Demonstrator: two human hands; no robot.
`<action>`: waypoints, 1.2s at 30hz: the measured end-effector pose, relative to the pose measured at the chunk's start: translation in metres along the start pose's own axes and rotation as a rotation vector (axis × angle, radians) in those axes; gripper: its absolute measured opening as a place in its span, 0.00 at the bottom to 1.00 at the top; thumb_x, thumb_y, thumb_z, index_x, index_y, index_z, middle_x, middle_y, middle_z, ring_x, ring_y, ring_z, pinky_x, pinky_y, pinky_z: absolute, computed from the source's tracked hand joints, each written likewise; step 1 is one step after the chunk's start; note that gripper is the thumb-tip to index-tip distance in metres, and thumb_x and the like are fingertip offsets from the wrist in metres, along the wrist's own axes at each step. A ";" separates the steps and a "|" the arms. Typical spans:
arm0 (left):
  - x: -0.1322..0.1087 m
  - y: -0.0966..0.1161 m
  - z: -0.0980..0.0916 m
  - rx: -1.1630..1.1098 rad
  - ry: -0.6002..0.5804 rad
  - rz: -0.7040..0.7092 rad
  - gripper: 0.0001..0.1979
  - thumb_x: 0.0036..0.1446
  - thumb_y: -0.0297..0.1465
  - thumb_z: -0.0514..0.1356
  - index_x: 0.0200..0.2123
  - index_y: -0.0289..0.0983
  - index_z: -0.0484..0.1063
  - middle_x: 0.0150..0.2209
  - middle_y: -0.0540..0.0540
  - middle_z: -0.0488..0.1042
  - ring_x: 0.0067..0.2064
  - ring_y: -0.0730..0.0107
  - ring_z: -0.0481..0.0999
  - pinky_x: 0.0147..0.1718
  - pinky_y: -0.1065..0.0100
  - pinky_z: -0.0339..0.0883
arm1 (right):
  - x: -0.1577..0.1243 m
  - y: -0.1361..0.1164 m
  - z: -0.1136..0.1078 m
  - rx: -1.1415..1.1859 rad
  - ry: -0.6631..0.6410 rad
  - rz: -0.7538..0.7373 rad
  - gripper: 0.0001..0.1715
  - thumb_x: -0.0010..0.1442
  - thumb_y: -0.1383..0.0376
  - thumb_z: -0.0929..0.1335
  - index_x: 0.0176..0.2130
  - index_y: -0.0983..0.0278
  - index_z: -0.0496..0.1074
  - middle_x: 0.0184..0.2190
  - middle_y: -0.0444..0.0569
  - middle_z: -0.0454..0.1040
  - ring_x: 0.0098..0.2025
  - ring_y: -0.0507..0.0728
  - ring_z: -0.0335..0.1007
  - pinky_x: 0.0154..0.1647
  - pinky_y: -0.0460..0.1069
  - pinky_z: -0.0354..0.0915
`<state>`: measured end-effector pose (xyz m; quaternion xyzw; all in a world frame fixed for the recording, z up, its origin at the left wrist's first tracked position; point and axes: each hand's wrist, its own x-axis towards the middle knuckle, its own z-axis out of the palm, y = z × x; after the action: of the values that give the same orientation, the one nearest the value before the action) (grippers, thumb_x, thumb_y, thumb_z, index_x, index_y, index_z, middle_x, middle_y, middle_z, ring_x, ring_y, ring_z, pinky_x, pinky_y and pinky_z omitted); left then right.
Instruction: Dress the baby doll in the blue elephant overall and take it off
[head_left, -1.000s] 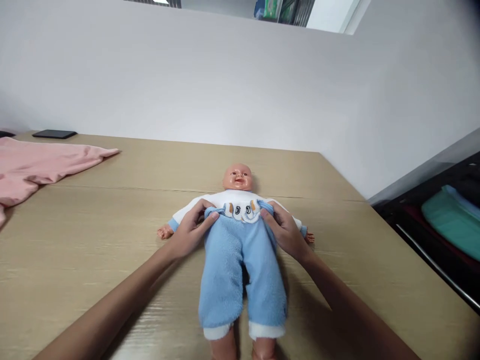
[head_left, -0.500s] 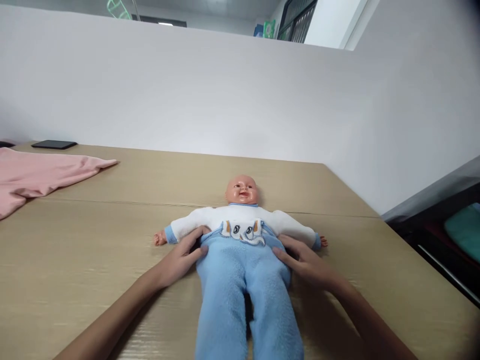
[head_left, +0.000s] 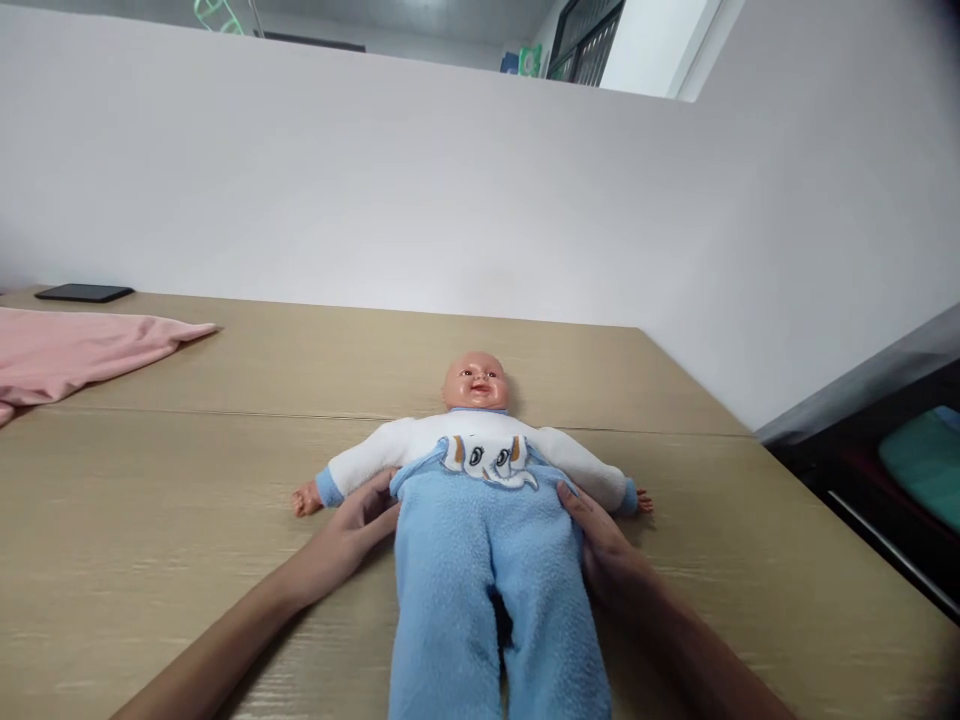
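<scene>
A baby doll (head_left: 475, 385) lies on its back on the table, head away from me and arms spread wide. It wears a white top with blue cuffs and fuzzy light-blue overalls (head_left: 450, 530) with an elephant face (head_left: 487, 460) on the bib. At the overalls' left side, my left hand (head_left: 364, 525) is closed on the edge by the waist, its fingertips partly hidden by cloth. My right hand (head_left: 604, 540) grips the opposite side, thumb on top of the fabric and the other fingers out of sight underneath.
Pink cloth (head_left: 90, 350) lies on the wooden table (head_left: 225, 480) at the left, with a flat black device (head_left: 85, 292) behind it. A white wall (head_left: 412, 200) rises behind the table. Beyond the right edge is a dark frame with teal fabric (head_left: 926, 465).
Both hands have shifted at the overalls' sides; the right hand has turned, its fingers now under the cloth. The waist edges are pulled outward. The view has shifted slightly.
</scene>
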<state>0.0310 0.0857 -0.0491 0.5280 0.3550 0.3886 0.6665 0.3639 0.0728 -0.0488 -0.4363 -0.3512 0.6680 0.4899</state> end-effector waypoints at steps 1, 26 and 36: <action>0.001 -0.003 0.009 -0.120 0.052 -0.030 0.22 0.68 0.50 0.70 0.59 0.47 0.81 0.58 0.42 0.83 0.63 0.46 0.79 0.66 0.49 0.70 | -0.001 0.001 0.003 0.017 0.005 0.001 0.34 0.59 0.37 0.79 0.54 0.54 0.85 0.54 0.53 0.88 0.67 0.73 0.78 0.72 0.69 0.72; 0.006 -0.006 0.039 -0.446 0.203 -0.095 0.27 0.58 0.52 0.76 0.52 0.38 0.87 0.61 0.39 0.85 0.74 0.38 0.70 0.77 0.48 0.56 | -0.008 0.003 0.025 -0.138 0.154 -0.077 0.44 0.53 0.29 0.78 0.50 0.60 0.86 0.50 0.54 0.89 0.64 0.73 0.79 0.69 0.64 0.73; 0.009 -0.001 0.024 -0.423 0.164 0.008 0.24 0.58 0.47 0.77 0.53 0.40 0.84 0.56 0.39 0.84 0.62 0.42 0.78 0.63 0.52 0.71 | -0.002 0.007 0.007 -0.162 0.205 -0.238 0.28 0.60 0.37 0.79 0.48 0.53 0.84 0.48 0.47 0.86 0.55 0.64 0.79 0.66 0.57 0.72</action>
<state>0.0561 0.0838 -0.0459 0.3445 0.3164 0.4986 0.7298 0.3550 0.0681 -0.0522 -0.4956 -0.4014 0.5266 0.5621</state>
